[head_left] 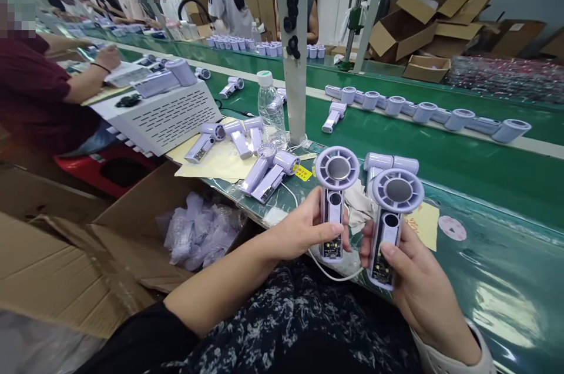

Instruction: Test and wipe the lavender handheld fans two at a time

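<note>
Cardboard boxes (423,16), several with flaps open, are heaped at the far right of a busy workshop, beyond a long green belt (440,157) that carries a row of lilac fans (425,113). Nearer, a glossy green tabletop (493,280) runs along the person's front. Over its near edge, the left hand (308,227) has its fingers wrapped round the handle of one handheld fan (333,206), thumb across the front; the right hand (416,271) grasps a second fan (390,233) just beside it in the same way. Both heads point up and show a grey disc, and bare circuitry shows low on each handle. Behind the second fan lies another lilac unit (385,161). To the left, more fans (205,142) lie on and near yellow paper (220,165), close to a clear bottle (269,110) by a pale post (293,86). Past a slotted white case (176,113) sits a co-worker in a dark red sleeve (48,71); whatever that person's hand holds, if anything, is too small to tell.
</note>
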`<action>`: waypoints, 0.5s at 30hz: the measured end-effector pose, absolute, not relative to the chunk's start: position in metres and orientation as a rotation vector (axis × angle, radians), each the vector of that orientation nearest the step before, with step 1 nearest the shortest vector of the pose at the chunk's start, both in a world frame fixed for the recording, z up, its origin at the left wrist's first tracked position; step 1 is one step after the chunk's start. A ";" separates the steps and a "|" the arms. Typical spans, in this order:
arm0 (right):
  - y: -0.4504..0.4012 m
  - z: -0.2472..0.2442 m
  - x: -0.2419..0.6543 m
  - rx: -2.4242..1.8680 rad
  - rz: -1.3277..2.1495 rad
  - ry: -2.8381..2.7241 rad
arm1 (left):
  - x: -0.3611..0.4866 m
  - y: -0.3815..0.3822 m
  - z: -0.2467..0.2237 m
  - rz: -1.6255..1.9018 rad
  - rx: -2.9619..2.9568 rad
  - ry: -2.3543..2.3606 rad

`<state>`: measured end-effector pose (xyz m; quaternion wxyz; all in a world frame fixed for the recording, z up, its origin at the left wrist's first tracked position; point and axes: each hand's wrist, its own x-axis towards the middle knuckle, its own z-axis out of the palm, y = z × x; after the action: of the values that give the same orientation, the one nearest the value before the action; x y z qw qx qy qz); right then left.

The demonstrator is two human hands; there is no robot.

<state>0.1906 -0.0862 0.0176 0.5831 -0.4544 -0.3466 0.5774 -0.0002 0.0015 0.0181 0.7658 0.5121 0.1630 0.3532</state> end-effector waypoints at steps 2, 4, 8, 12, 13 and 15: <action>-0.085 0.018 0.189 -1.056 1.378 -0.754 | 0.001 0.002 0.017 0.755 1.088 0.360; -0.084 0.018 0.187 -1.029 1.413 -0.714 | 0.002 0.001 0.017 0.756 1.062 0.361; -0.086 0.019 0.186 -0.940 1.451 -0.717 | 0.004 -0.001 0.023 0.796 1.007 0.340; -0.086 0.019 0.187 -0.874 1.475 -0.802 | 0.001 -0.003 0.027 0.775 0.961 0.228; -0.086 0.019 0.188 -0.872 1.466 -0.815 | 0.000 -0.004 0.027 0.780 0.972 0.219; -0.086 0.020 0.189 -0.881 1.439 -0.828 | -0.001 -0.003 0.025 0.795 1.010 0.227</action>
<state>0.1889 -0.0858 0.0198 0.5902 -0.3783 -0.3558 0.6180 -0.0010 -0.0032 0.0251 0.7945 0.4699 0.1058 0.3699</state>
